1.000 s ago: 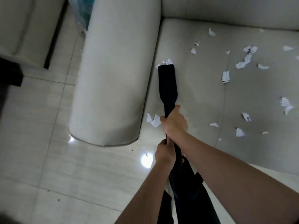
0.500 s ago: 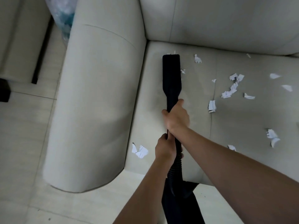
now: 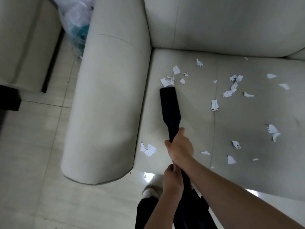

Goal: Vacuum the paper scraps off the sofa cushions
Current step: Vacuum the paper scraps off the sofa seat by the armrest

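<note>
Two hands are on the black vacuum nozzle (image 3: 170, 104) in my head view. My right hand (image 3: 179, 147) is wrapped round its narrow neck, and my left hand (image 3: 172, 180) clasps the tube just behind, near the front edge of the seat cushion (image 3: 189, 129). The nozzle's flat mouth lies on the cushion, close beside the armrest (image 3: 107, 104), pointing toward the backrest. A small cluster of paper scraps (image 3: 167, 81) sits just beyond its tip. Another torn piece (image 3: 147, 149) lies left of my right hand, against the armrest. More scraps are scattered across the cushion to the right. A clear plastic bag (image 3: 77, 22) stands on the floor behind the armrest.
</note>
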